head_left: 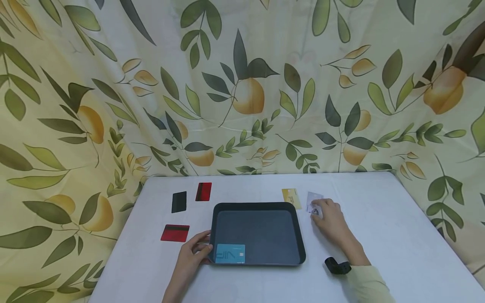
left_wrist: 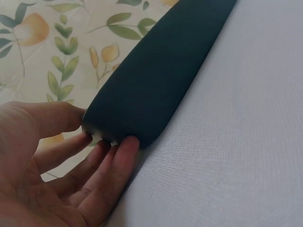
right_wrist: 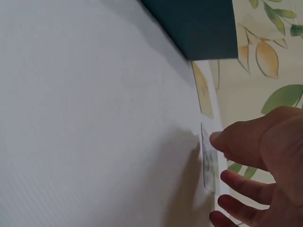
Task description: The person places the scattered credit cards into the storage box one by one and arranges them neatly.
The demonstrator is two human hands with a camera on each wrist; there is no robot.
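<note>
A dark tray [head_left: 257,235] [left_wrist: 147,71] lies on the white table, with a blue card [head_left: 230,253] flat in its lower left corner. My left hand [head_left: 191,254] [left_wrist: 71,165] holds the tray's near left corner between thumb and fingers. Right of the tray, my right hand [head_left: 335,225] [right_wrist: 265,161] reaches over a pale card [head_left: 313,201] [right_wrist: 208,161], fingers spread and loosely bent, with the fingertips at the card. Whether they touch it I cannot tell. A yellow card [head_left: 291,198] [right_wrist: 202,90] lies just left of the pale one, close to the tray's far right corner.
Left of the tray lie a black card [head_left: 179,202], a red card with a dark stripe [head_left: 203,192] and another red striped card [head_left: 175,233]. A curtain with fruit and leaves [head_left: 250,126] hangs behind the table [head_left: 360,193]. A black band [head_left: 337,266] is at my right wrist.
</note>
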